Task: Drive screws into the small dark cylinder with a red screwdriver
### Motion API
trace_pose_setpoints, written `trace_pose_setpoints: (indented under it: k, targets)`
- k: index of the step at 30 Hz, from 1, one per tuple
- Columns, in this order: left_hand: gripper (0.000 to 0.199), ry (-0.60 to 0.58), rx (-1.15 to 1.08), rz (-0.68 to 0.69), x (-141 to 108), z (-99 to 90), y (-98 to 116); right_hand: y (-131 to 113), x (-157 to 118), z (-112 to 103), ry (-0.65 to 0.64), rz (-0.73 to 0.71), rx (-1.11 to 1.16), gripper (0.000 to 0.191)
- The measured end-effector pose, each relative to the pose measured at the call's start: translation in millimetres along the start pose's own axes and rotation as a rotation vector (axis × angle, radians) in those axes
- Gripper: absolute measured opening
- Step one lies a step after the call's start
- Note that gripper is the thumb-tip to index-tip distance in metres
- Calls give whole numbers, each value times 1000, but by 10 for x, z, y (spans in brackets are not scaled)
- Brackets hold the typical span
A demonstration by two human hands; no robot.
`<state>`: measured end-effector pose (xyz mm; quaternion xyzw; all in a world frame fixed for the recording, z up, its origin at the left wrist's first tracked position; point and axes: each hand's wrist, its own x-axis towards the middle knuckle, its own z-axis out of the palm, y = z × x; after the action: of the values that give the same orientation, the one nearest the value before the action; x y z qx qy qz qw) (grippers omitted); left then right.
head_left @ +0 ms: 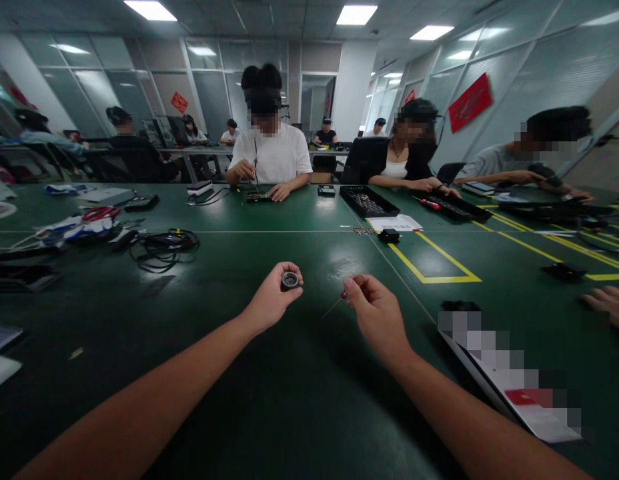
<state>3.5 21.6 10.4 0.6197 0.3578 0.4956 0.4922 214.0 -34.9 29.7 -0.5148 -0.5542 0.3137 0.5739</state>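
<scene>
My left hand (pixel 275 298) is closed round a small dark cylindrical part (pixel 289 281), its round hollow end facing up toward me. A short way to its right, my right hand (pixel 377 310) pinches a thin screwdriver (pixel 345 292) with a red handle. The slim shaft slants down and left toward the table, apart from the cylindrical part. Most of the handle is hidden by my fingers. Both hands are held above the dark green table (pixel 239 413).
Coiled black cables (pixel 164 250) and a heap of gloves (pixel 92 227) lie at the left. Ahead stand a black parts tray (pixel 367 200) and a small black block (pixel 389 235). A white sheet (pixel 524 393) lies right. Another person's hand (pixel 612 303) rests at the right edge; co-workers sit opposite.
</scene>
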Motion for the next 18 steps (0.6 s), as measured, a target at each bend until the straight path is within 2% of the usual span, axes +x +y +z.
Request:
trace_pose_setpoints:
  k: [2,7,14,18]
  targets:
    - [31,-60,115,-2,-45,-12,-83,-22,-14,4,-10,-5,8,32]
    - [32,-101,347,121,-118,-73,-139,-66,-50,8,19,-15,67,29]
    - [35,-81,405,104,-114,-47,-139,-18,-74,61,-31,-38,108,28]
    - [39,-97,450,119,-123,-46,-147,40,-88,57,-60,-58,41,29]
